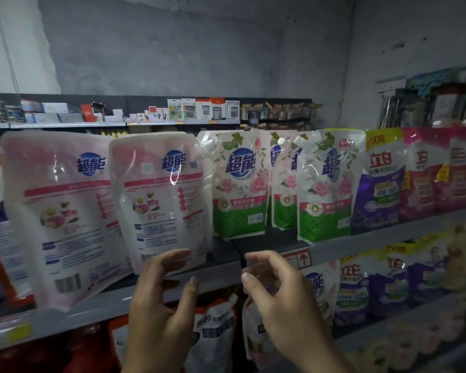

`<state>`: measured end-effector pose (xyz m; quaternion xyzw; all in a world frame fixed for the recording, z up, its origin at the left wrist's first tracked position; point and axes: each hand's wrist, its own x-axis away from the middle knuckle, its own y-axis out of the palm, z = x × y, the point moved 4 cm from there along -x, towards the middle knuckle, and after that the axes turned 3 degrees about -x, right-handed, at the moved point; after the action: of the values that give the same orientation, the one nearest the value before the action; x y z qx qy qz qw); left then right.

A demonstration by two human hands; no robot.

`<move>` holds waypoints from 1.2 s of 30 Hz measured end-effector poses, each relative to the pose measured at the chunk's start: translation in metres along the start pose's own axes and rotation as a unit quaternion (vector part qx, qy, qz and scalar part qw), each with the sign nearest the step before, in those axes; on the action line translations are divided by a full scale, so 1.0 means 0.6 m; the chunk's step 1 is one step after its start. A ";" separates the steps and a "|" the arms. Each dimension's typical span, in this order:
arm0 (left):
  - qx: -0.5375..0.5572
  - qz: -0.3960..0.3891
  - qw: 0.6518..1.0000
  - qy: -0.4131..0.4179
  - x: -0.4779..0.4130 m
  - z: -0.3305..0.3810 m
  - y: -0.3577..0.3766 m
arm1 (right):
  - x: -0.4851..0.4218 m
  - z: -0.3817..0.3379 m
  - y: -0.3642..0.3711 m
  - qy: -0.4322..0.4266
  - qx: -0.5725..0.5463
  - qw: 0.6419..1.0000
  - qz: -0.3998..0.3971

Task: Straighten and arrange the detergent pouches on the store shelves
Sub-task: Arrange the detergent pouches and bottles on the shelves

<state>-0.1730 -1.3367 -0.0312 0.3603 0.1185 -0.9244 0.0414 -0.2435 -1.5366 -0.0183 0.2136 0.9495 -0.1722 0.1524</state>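
Two pink-and-white detergent pouches stand with their backs outward on the top shelf (221, 267): a large one (57, 211) at the left and a second (159, 197) beside it, leaning a little. My left hand (162, 300) is raised just under the second pouch's lower edge, fingers spread and holding nothing; whether the fingertips touch the pouch is unclear. My right hand (277, 294) hovers loosely curled in front of the shelf edge, empty. To the right stand green rose-print pouches (240, 189), one (326, 189) turned sideways.
Purple pouches (379, 184) and pink pouches (441, 173) fill the right end of the top shelf. A gap of bare shelf (277, 238) lies between the green pouches. More pouches (355, 286) sit on the shelf below. Another aisle's shelf (145, 114) stands behind.
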 end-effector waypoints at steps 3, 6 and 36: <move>-0.011 0.024 1.000 -0.004 -0.009 -0.010 -0.021 | -0.014 -0.001 0.019 -0.008 0.004 1.000 0.000; -0.039 0.051 0.998 -0.015 -0.024 -0.019 -0.041 | -0.038 -0.007 0.038 -0.014 -0.001 1.000 -0.008; 0.021 0.089 0.985 -0.147 -0.119 -0.012 -0.034 | -0.140 -0.025 0.118 -0.082 -0.065 0.987 -0.124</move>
<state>-0.1188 -1.3158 0.0157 0.2306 0.0594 -0.9621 0.1326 -0.1417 -1.5003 0.0069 0.0694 0.9622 -0.1442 0.2205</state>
